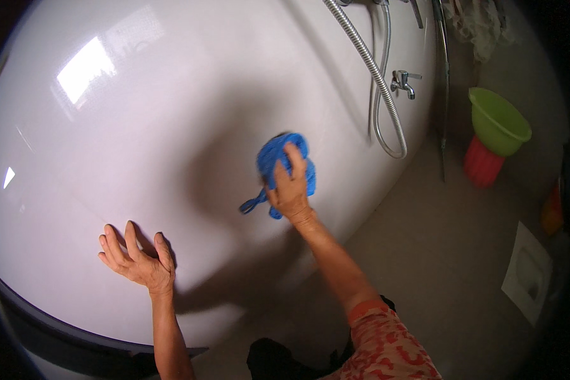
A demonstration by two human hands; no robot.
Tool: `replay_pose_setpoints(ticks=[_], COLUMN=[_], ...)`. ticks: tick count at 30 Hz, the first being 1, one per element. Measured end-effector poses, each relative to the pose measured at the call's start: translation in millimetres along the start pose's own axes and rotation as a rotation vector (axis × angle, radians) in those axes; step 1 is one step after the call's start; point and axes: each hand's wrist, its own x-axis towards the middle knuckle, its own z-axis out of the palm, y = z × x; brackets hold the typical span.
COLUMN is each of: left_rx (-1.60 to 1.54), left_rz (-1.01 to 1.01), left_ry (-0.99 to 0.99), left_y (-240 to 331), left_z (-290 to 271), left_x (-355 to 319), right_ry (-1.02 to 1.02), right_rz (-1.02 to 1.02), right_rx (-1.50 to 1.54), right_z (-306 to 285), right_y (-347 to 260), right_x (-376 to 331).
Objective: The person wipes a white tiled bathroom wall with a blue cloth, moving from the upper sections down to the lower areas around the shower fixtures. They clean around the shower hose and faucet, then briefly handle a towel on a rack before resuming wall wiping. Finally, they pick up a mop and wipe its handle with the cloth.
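Observation:
A glossy white wall (190, 114) fills the left and middle of the view. My right hand (290, 190) presses a bunched blue cloth (273, 154) against it, fingers spread over the fabric. A looped strip of the cloth hangs down at its lower left. Further left and lower, my left hand (138, 258) is braced on the same wall with its fingers apart and nothing in it. Shadows of my arms and the cloth fall on the wall around them.
A metal shower hose (377, 76) loops down the wall, beside a chrome tap (404, 83). On the floor at right, a green basin (497, 120) tops a red bucket (483, 163). A white squat toilet (527, 273) lies lower right. Dark edging (63, 323) borders the wall's lower left.

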Motion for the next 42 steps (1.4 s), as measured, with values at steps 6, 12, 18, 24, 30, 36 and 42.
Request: replay_pose_setpoints(ticks=[6, 12, 18, 24, 30, 36, 42], left_rx=[0.005, 0.018, 0.005, 0.007, -0.014, -0.004, -0.019], left_rz=[0.025, 0.030, 0.008, 0.007, 0.020, 0.022, 0.002], left_ry=[0.010, 0.005, 0.014, 0.006, 0.020, 0.007, -0.008], left_y=[0.2, -3.0, 1.9, -3.4, -4.2, -7.9, -6.2], left_z=[3.6, 2.5, 4.2, 1.8, 4.4, 2.0, 4.4], left_x=[-1.3, -2.6, -0.1, -4.1, -5.7, -7.3, -8.5], right_ry=[0.186, 0.242, 0.293, 0.078, 0.099, 0.282, 0.386], right_rz=[0.187, 0.628, 0.641, 0.086, -0.086, 0.181, 0.573], right_rx=[-0.141, -0.350, -0.283, -0.137, -0.062, -0.161, -0.217], right_z=[-17.6, -18.5, 1.1, 20.2, 8.2, -11.7, -18.3], right_y=[70.8, 106.1, 75.8, -51.9, -5.7, 74.6, 113.9], right_x=[-10.9, -34.2, -26.0, 25.7, 42.2, 33.5, -3.9])
